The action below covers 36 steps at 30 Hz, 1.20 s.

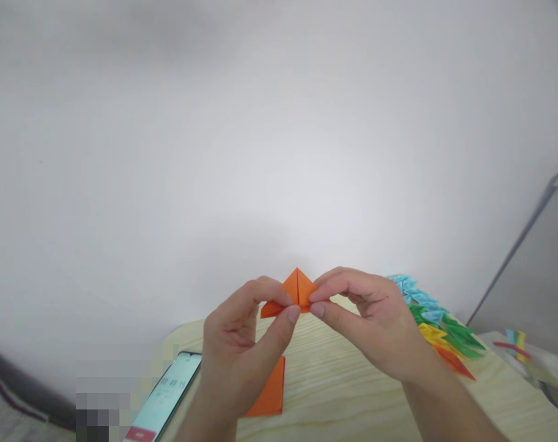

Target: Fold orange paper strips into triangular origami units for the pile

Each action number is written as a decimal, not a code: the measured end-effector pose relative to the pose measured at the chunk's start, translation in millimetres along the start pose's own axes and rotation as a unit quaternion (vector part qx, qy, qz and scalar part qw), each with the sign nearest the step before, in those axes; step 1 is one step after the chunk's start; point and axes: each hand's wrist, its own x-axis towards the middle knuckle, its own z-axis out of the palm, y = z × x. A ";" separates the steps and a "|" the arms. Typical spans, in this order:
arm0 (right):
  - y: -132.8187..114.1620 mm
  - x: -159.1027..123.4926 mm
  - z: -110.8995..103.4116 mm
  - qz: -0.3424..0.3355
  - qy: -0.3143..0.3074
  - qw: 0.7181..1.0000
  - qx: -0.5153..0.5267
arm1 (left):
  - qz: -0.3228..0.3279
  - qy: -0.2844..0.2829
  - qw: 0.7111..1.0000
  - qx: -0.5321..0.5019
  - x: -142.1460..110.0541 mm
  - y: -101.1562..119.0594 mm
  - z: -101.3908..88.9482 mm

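A small folded piece of orange paper is held up above the table, its pointed tip upward and a crease or slit running down its middle. My left hand pinches its lower left part between thumb and index finger. On the other side, my right hand grips the lower right part in the same pinch. Fingertips of both hands cover parts of the lower edge. Under my left hand lies a flat orange square of paper, partly hidden by the wrist.
On the pale wooden table, a phone showing a timer lies at left. Folded paper pieces in blue, green, yellow and orange line the right side. A white wall rises behind.
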 end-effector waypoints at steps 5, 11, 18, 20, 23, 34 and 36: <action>0.9 -0.8 5.0 0.033 0.035 0.999 0.006 | 0.009 -0.023 1.000 0.015 0.9 -1.7 -1.0; 1.5 -1.1 7.1 0.044 0.064 0.997 0.021 | 0.017 0.007 1.000 0.004 -4.5 -8.5 -0.3; 0.6 -2.0 5.5 0.070 0.074 0.995 0.006 | 0.012 0.023 0.999 0.033 -4.7 -7.5 -1.9; -0.3 -1.7 5.3 0.075 0.070 0.995 0.006 | 0.013 0.028 0.999 0.038 -4.8 -9.0 -2.0; -1.4 -1.2 5.3 0.075 0.066 0.995 0.027 | 0.010 0.044 0.999 0.029 -6.2 -12.7 -1.3; -0.7 0.9 0.9 0.078 0.038 0.992 0.093 | -0.014 0.015 0.999 0.049 -6.3 -12.8 -8.7; -1.1 1.2 1.6 0.087 0.021 0.993 0.071 | -0.015 0.021 0.999 0.047 -6.5 -11.6 -6.7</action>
